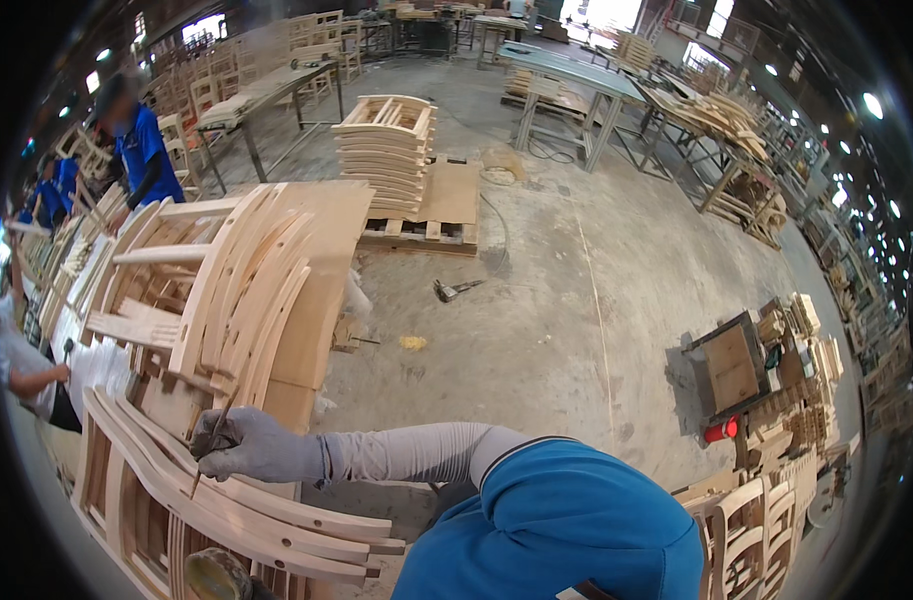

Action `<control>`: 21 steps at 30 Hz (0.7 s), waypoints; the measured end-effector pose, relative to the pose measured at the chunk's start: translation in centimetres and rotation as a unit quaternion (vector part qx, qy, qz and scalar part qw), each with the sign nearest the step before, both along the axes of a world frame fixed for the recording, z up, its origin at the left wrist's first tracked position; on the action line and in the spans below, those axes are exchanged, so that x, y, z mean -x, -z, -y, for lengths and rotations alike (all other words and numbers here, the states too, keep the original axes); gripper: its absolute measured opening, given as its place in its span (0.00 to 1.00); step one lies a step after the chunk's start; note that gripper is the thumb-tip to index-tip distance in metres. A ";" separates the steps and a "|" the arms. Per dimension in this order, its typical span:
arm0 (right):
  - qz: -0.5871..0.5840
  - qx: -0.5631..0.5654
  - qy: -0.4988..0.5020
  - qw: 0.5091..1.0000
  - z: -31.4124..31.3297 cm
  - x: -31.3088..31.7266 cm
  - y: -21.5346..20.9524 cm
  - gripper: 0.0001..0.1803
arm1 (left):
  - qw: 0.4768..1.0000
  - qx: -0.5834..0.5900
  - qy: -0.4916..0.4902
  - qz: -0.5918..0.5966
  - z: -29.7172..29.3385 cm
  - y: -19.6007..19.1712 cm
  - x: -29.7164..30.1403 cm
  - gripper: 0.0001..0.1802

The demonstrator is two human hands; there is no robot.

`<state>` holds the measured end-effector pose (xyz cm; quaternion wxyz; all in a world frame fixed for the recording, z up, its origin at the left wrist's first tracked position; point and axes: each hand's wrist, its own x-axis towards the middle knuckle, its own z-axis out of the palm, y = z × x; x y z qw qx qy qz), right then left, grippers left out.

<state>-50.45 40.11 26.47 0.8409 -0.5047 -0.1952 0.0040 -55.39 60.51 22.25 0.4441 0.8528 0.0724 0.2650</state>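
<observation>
My right hand (254,445), in a grey glove, is closed around a thin brown stick (222,412). The stick's lower end points down to the curved pale wooden chair parts (161,455) beneath my hand. These long pieces lie side by side, and dark holes show near their right ends. At the bottom edge is a round container (214,574) with a yellowish inside, partly cut off. My left hand does not show.
More wooden frames (191,270) are piled on cardboard ahead. A stack of curved slats (384,150) stands on a pallet (431,235). A dark tool (456,290) lies on the floor. Co-workers in blue (141,150) stand at left. At right are a box (731,365) and a red can (720,430).
</observation>
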 end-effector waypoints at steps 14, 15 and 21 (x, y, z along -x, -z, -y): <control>0.050 -0.046 0.177 0.982 14.5 3.9 -2.8 0.10 | 0.990 -0.028 0.137 0.021 12.9 -2.5 -1.9 0.20; 0.037 -0.046 0.175 0.983 15.7 4.4 -2.8 0.10 | 0.988 -0.029 0.152 0.023 14.1 -2.6 -2.0 0.20; -0.001 -0.100 0.194 0.976 20.4 7.4 -3.0 0.09 | 0.970 -0.036 0.235 0.043 19.7 -3.6 -2.5 0.20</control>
